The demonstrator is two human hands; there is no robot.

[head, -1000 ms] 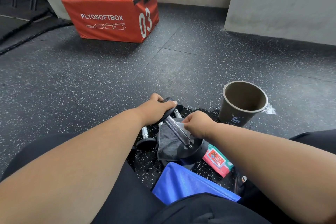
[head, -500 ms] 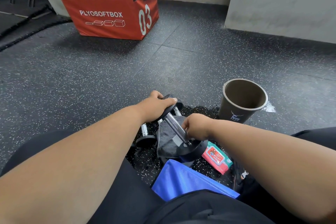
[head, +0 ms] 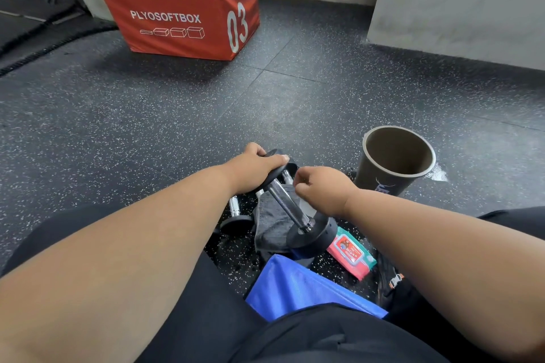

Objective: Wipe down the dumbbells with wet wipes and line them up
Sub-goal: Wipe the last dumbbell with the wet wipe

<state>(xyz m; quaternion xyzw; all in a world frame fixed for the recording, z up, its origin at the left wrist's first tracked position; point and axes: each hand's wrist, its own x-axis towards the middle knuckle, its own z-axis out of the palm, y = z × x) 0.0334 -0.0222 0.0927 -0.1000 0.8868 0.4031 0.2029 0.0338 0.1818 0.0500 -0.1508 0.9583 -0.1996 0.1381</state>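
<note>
Floor: dark rubber gym flooring (head: 147, 127) flecked with pale specks, laid in large tiles.
Held dumbbell: a dumbbell (head: 287, 206) with a knurled chrome bar and round matte black ends, tilted, its lower end resting on a rumpled grey cloth (head: 269, 224) between the person's knees.
Other dumbbells: at least one more dumbbell (head: 236, 209) with a chrome bar lies on the floor just behind the cloth, partly hidden.
Wipes: a soft red and green wet wipes pack (head: 351, 253) lies flat just beside the lower black end.
Cup: a tall dark paper cup (head: 395, 162) stands upright and open, near the right hand.
Other things: a blue fabric bag (head: 295, 289) lies closest to the viewer; an orange padded plyo box (head: 182, 12) marked 03 sits well apart by the wall.
Change: half a second ago the right hand was low on the bar; now it is lifted clear, near the upper end.
Left hand (head: 253, 165): fingers curled over the upper black end, gripping it.
Right hand (head: 321, 188): fingers curled in a loose fist above the bar; whether it pinches a wipe cannot be told.
</note>
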